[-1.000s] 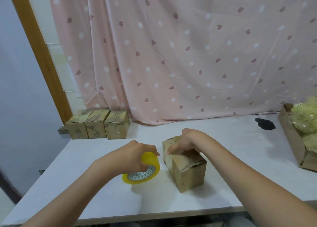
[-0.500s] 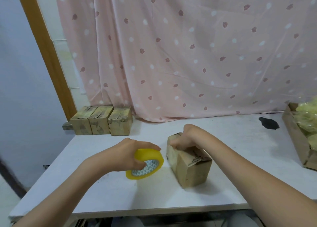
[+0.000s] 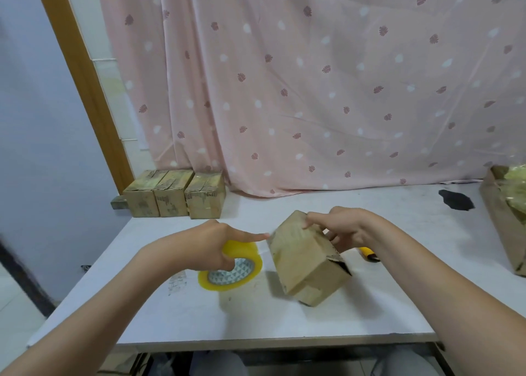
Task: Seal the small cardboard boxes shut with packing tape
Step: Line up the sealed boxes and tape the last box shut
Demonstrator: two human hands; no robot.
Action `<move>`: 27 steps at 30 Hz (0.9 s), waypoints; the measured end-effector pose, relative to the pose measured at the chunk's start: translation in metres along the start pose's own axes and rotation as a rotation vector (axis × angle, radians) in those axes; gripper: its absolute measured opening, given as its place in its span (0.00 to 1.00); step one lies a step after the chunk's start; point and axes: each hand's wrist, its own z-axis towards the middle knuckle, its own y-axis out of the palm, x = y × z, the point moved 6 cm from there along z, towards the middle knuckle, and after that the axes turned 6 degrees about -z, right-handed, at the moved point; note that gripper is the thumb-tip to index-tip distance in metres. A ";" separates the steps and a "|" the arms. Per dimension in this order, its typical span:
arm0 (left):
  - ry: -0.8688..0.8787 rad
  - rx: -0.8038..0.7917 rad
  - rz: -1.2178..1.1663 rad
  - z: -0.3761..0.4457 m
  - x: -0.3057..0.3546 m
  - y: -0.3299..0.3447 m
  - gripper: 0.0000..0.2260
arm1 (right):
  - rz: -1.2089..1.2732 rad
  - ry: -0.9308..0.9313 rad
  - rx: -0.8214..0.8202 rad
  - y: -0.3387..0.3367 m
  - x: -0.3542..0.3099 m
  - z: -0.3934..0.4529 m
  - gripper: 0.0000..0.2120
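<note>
Head view: right hand (image 3: 345, 229) grips tilted box (image 3: 306, 257) (open-flapped); left hand (image 3: 212, 246) holds tape roll (image 3: 232, 266) beside it.

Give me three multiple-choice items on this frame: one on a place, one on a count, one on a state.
1. Where does the roll of yellow packing tape lie relative to the tilted cardboard box?
A. To its left, on the table
B. On top of it
C. Behind it, by the curtain

2. How many cardboard boxes stand in the row at the table's far left corner?
A. Two
B. Three
C. Five

3. How does the box under the right hand sit?
A. Flat on its base
B. Tipped up onto an edge
C. Lifted clear above the table

Answers:
1. A: the roll rests on the white table under the left hand, left of the box.
2. B: three boxes stand side by side there.
3. B: the box leans at an angle, its lower edge on the table, the hand's fingers on its upper end.
</note>
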 end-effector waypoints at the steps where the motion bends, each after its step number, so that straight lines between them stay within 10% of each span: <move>1: 0.006 -0.001 0.006 0.002 0.002 0.000 0.38 | 0.011 0.006 -0.014 0.000 0.003 0.001 0.39; 12: 0.019 -0.044 0.101 0.032 0.019 0.009 0.34 | 0.205 0.072 -0.126 -0.004 0.027 0.008 0.19; 27: 0.028 0.014 0.007 0.037 0.022 0.011 0.33 | -0.731 -0.043 0.123 0.045 -0.042 -0.029 0.30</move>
